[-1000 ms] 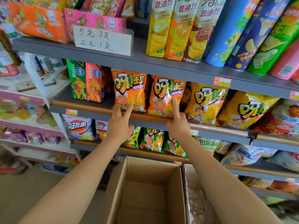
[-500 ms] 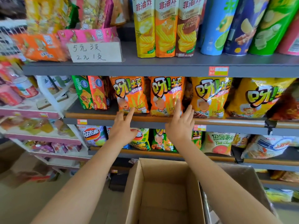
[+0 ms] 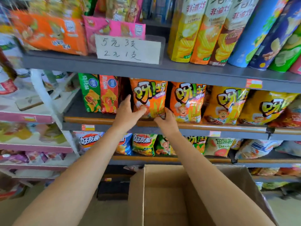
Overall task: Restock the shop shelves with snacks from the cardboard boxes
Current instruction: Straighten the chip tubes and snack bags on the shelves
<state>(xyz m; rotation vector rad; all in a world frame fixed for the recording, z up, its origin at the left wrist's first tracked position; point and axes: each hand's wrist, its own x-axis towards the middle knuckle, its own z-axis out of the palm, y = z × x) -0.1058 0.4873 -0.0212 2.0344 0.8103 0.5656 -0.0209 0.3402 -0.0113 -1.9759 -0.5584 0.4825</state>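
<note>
- On the middle shelf (image 3: pixel 91 112), at its left end, a green packet (image 3: pixel 89 93) and a red packet (image 3: pixel 108 95) stand upright side by side, placed as they were a second ago.
- Just right of them, the left hand (image 3: pixel 128 111) now grasps the left edge of an orange chip bag (image 3: pixel 150 97), thumb across the front and fingers slipped behind; half a second ago it hung below the shelf rail with fingers spread, touching nothing.
- At the same bag's lower right corner, the right hand (image 3: pixel 167 119) pinches the bag, its fingertips hidden between this bag and a second orange bag (image 3: pixel 187 101); earlier it lay flat against that second bag.
- Farther right, two yellow bags (image 3: pixel 226 105) lean along the shelf as before.
- Below the forearms, an open cardboard box (image 3: pixel 136 193) stands against the shelving, and the view now sits closer to the shelves than before.
</note>
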